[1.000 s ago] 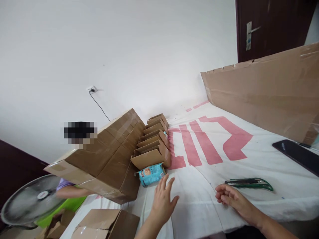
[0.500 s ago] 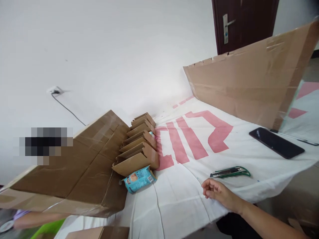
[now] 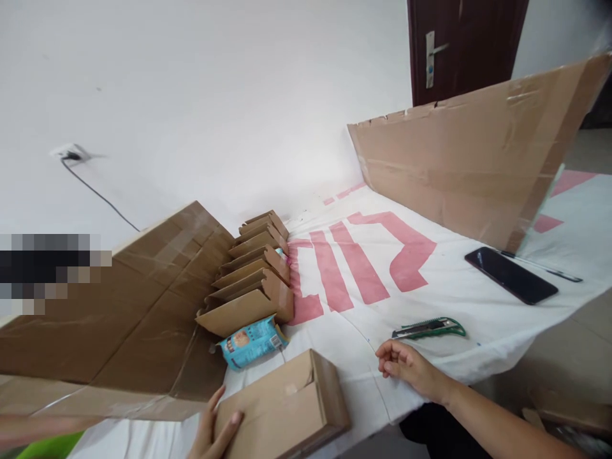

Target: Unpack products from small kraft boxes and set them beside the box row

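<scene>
At the bottom centre, my left hand (image 3: 213, 431) grips the left end of a closed cardboard box (image 3: 272, 408), its thumb on top and its fingers along the far side. My right hand (image 3: 406, 364) rests on the white cloth with loosely curled fingers and nothing visible in them. Just beyond it lies a green utility knife (image 3: 433, 327). Past the box is a blue printed packet (image 3: 251, 343), beside a row of several open cardboard boxes (image 3: 255, 299).
A tall cardboard panel (image 3: 459, 153) stands at the right. Near it lie a black phone (image 3: 511, 275) and a pen (image 3: 545, 266). Another large cardboard piece (image 3: 143, 306) walls off the left, with another person's arm (image 3: 48, 428) behind it. A plugged cord (image 3: 102, 199) hangs along the wall.
The cardboard box has come up and rightward from the bottom edge, with my left hand now visible on it. My right hand stays beside the knife. The view has shifted slightly.
</scene>
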Tool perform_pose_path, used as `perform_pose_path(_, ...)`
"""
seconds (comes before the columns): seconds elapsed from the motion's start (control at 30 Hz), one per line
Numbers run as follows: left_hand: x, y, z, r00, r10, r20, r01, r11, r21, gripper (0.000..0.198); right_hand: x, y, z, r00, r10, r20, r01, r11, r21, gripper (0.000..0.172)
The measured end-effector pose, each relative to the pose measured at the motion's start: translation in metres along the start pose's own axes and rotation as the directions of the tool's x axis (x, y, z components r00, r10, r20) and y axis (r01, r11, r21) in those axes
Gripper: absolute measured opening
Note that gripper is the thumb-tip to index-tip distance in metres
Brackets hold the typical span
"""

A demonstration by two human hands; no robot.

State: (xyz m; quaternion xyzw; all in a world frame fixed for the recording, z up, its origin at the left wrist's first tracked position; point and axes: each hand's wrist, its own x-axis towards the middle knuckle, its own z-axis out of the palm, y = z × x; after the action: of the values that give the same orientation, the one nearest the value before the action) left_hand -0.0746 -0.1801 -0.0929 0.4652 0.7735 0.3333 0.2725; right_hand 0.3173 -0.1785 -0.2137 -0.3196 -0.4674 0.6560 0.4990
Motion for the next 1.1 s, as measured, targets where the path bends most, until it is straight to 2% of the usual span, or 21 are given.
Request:
perform_pose_path(0.07, -0.01, 0.016, 0.028, 0.997, 0.02, 0.071, -0.003, 0.973, -0.23, 0.088, 0.0, -0.001, 0.001, 1.0, -0.002, -0.01, 0.002, 1.0, 0.005, 0.042)
perform_pose_path(0.13, -0.018, 0.031, 0.049, 0.989, 0.031, 0.147, 0.029, 0.922, -0.387, 0.08, 0.001, -0.001, 0.002, 1.0, 0.006, -0.021, -0.006, 1.0, 0.006, 0.044)
perform_pose_path(0.23, -0.023, 0.043, 0.069, 0.957, 0.05, 0.285, 0.112, 0.844, -0.525, 0.072, 0.001, -0.003, 0.003, 0.999, -0.003, -0.047, 0.002, 1.0, -0.02, 0.048)
perform_pose_path(0.3, -0.021, 0.043, 0.078, 0.935, 0.074, 0.346, 0.158, 0.787, -0.596, 0.074, 0.0, -0.004, 0.003, 0.997, -0.016, -0.073, 0.013, 0.999, -0.043, 0.049)
perform_pose_path(0.4, -0.012, 0.035, 0.088, 0.936, 0.118, 0.332, 0.144, 0.731, -0.667, 0.075, 0.001, -0.003, 0.003, 0.995, -0.01, -0.103, 0.003, 0.998, -0.068, 0.048)
perform_pose_path(0.5, -0.003, 0.025, 0.093, 0.943, 0.146, 0.299, 0.101, 0.731, -0.674, 0.072, 0.002, -0.001, 0.005, 0.991, -0.005, -0.134, -0.012, 0.992, -0.129, 0.05)
perform_pose_path(0.6, -0.002, 0.021, 0.096, 0.947, 0.149, 0.285, 0.094, 0.718, -0.69, 0.071, -0.002, -0.006, 0.008, 0.987, -0.029, -0.16, -0.018, 0.958, -0.285, 0.051)
perform_pose_path(0.67, -0.005, 0.022, 0.098, 0.948, 0.152, 0.278, 0.098, 0.696, -0.711, 0.071, -0.007, -0.018, 0.005, 0.986, -0.095, -0.135, 0.014, 0.863, -0.504, 0.044)
perform_pose_path(0.7, -0.007, 0.022, 0.099, 0.948, 0.151, 0.279, 0.103, 0.684, -0.722, 0.071, -0.01, -0.026, 0.001, 0.982, -0.146, -0.118, 0.04, 0.779, -0.626, 0.038)
perform_pose_path(0.77, -0.01, 0.022, 0.1, 0.949, 0.143, 0.282, 0.119, 0.663, -0.739, 0.069, -0.013, -0.043, -0.012, 0.963, -0.255, -0.088, 0.073, 0.561, -0.824, 0.031)
perform_pose_path(0.83, -0.009, 0.019, 0.102, 0.948, 0.14, 0.286, 0.131, 0.646, -0.752, 0.069, -0.014, -0.055, -0.03, 0.944, -0.32, -0.082, 0.037, 0.35, -0.936, 0.03)
perform_pose_path(0.93, -0.002, 0.012, 0.106, 0.942, 0.199, 0.269, 0.082, 0.642, -0.762, 0.07, -0.012, -0.055, -0.057, 0.964, -0.247, -0.096, -0.07, 0.11, -0.991, 0.034)
perform_pose_path(1.03, 0.006, 0.006, 0.11, 0.926, 0.267, 0.267, 0.036, 0.643, -0.765, 0.073, -0.009, -0.047, -0.074, 0.983, -0.159, -0.094, -0.095, 0.0, -0.995, 0.033)
perform_pose_path(1.1, 0.008, 0.005, 0.112, 0.918, 0.286, 0.273, 0.039, 0.622, -0.782, 0.074, -0.004, -0.051, -0.076, 0.979, -0.188, -0.081, -0.087, -0.026, -0.996, 0.03)
